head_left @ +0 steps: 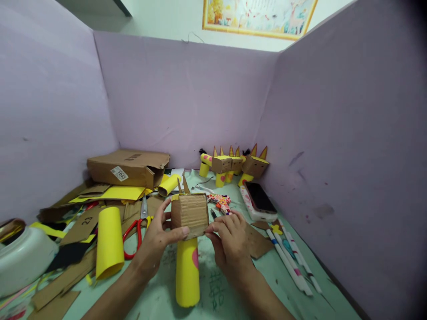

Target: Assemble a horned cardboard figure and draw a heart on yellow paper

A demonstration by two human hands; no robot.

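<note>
In front of me is a cardboard animal figure with a boxy brown head (193, 215) and pointed ears on top. Below the head runs a yellow paper tube (187, 275) with a pink spot. My left hand (162, 231) is closed around the head's left side, its thumb lying across the front face. At the lower right corner of the head, the fingertips of my right hand (230, 233) pinch the edge. Whether a small piece is also between those fingertips is hidden.
Left of me are a loose yellow tube (110, 242), red-handled scissors (135, 231), cardboard scraps and a cardboard box (128, 166). Finished-looking animal figures (255, 165) stand at the back. A phone (260, 198) and several marker pens (290, 264) lie right.
</note>
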